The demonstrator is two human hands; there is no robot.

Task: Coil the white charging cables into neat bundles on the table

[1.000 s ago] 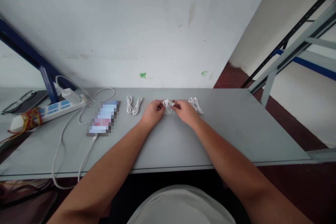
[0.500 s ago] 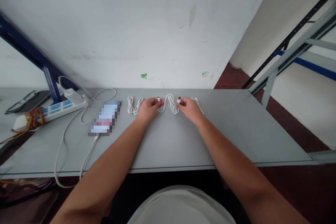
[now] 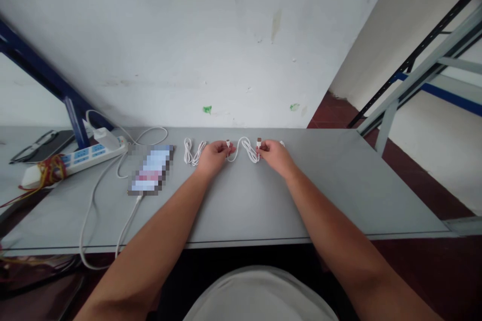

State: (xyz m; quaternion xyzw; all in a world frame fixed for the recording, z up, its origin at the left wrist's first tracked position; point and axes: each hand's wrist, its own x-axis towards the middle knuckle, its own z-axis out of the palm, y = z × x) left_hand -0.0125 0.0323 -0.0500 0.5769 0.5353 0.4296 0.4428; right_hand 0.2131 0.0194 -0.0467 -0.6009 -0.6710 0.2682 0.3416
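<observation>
A white USB cable (image 3: pixel 250 151) lies in loops on the grey table, between my two hands. My left hand (image 3: pixel 215 157) pinches its smaller plug (image 3: pixel 228 143) upright. In the fingers of my right hand (image 3: pixel 274 153) is the larger USB plug (image 3: pixel 259 142), also pointing up. Another coiled white cable (image 3: pixel 188 151) rests just left of my left hand, which covers part of it. Behind my right hand a bit of further white cable (image 3: pixel 282 144) shows; most of it is hidden.
On the left are a blurred-out phone (image 3: pixel 151 169) on a charging cable (image 3: pixel 126 225), a power strip (image 3: pixel 85 157) with an adapter (image 3: pixel 106 137), and a dark flat item (image 3: pixel 45 146) with glasses on it. A wall (image 3: pixel 241 60) rises behind the table (image 3: pixel 241 205).
My right hand has shifted very slightly right with the larger plug, and more of the cable behind it is covered. My left hand stays nearly still.
</observation>
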